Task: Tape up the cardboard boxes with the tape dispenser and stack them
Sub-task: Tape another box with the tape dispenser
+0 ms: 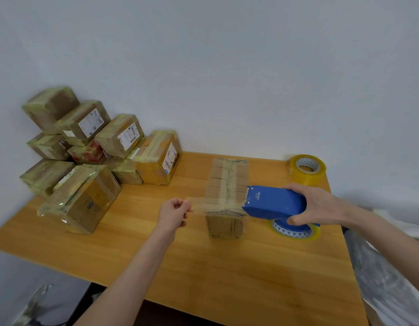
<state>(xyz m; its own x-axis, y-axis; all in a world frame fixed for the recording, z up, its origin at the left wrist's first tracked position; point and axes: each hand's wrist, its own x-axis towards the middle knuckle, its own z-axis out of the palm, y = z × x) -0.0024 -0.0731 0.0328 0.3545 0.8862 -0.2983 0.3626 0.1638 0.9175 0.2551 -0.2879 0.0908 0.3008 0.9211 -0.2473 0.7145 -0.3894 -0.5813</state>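
Observation:
A small cardboard box (227, 184) stands in the middle of the wooden table (203, 267), with tape strips along and across its top. My right hand (314, 204) grips the blue tape dispenser (274, 202) at the box's right edge. A strip of clear tape (199, 204) runs from the dispenser over the box's near end to my left hand (174, 214), which pinches the tape's free end just left of the box. A pile of several taped boxes (86, 156) sits at the table's far left against the wall.
A spare roll of yellowish tape (307, 169) lies at the table's far right corner. Crumpled plastic sheeting (392, 278) lies beyond the right edge of the table. A white wall runs behind the table.

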